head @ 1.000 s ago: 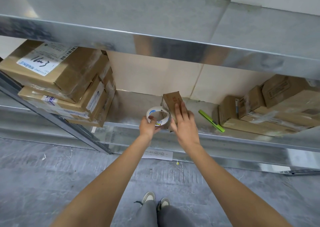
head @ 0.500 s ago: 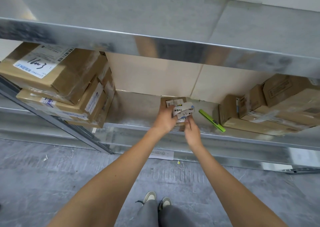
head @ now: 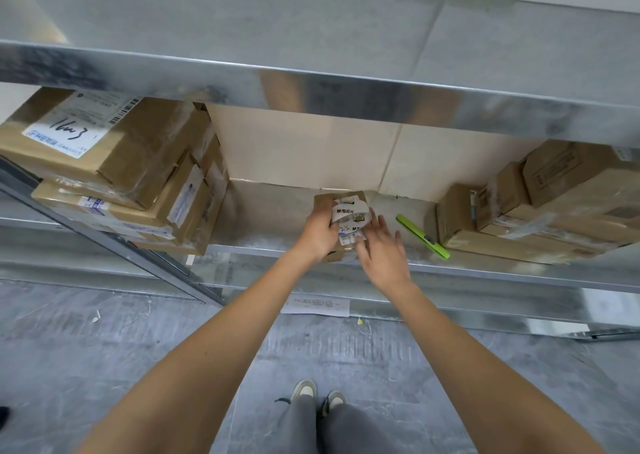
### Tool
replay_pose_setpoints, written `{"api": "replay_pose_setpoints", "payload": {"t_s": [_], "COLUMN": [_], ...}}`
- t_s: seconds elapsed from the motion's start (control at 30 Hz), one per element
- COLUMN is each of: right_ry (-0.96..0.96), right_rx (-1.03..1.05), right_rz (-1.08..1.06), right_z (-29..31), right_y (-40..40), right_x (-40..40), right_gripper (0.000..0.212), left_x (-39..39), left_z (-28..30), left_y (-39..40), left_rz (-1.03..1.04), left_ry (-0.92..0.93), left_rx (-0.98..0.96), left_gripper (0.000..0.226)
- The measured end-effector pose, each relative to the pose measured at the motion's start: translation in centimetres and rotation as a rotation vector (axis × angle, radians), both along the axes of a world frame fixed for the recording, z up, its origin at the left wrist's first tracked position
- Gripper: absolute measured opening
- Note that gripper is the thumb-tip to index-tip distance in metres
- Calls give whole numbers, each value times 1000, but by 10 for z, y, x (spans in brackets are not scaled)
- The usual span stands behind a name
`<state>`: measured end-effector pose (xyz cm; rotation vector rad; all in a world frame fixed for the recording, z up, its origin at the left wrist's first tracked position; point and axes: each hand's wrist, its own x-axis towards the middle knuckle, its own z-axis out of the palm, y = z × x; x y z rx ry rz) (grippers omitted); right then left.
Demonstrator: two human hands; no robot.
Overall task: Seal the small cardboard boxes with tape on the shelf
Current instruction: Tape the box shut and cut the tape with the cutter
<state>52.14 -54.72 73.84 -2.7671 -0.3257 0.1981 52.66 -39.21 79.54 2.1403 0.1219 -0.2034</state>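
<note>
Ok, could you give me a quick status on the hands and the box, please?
Left hand grips tape roll on small box. Right hand open, at the roll. Green cutter lies beside, clear.

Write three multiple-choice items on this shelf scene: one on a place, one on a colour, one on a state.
1. Where does the utility knife lie?
A. right of the small box
B. on the floor
C. on the left stack

2. What colour is it?
A. red
B. green
C. black

3. What is the left hand doing?
A. hanging idle
B. pointing upward
C. gripping the tape roll

Key: 1 A, it rests on the shelf between the small box and the right-hand boxes. 2 B, its body is bright green. 3 C, its fingers curl round the roll against the box; the right hand spreads beside it.
</note>
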Motion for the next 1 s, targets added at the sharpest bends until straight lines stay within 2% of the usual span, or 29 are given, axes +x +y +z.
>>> {"api": "replay_pose_setpoints", "payload": {"t_s": [0.1, 0.17, 0.33, 0.4, 0.73, 0.9, 1.0], "right_ry": [-23, -26, -24, -27, -18, -9, -1], "right_rx": [-116, -164, -208, -219, -251, -273, -336], "right_rz": [51, 61, 63, 65, 63, 66, 47], "right_z": [2, 2, 5, 5, 11, 14, 20], "right_y": [-2, -2, 2, 3, 6, 8, 13], "right_x": [-1, -1, -1, -2, -3, -4, -3], "right_gripper": [59, 63, 57, 57, 58, 59, 76], "left_x": [-5, -10, -35, -37, -23, -21, -18], "left_z": [5, 11, 19, 18, 22, 20, 22], "left_y": [8, 28, 56, 54, 46, 46, 46], "left_rz": [-59, -93, -263, -279, -337, -333, -347], "left_ry": [-131, -192, -91, -97, -128, -77, -81], "left_rx": [71, 186, 708, 805, 1011, 1016, 1003], "left_gripper": [35, 37, 43, 48, 57, 54, 55]}}
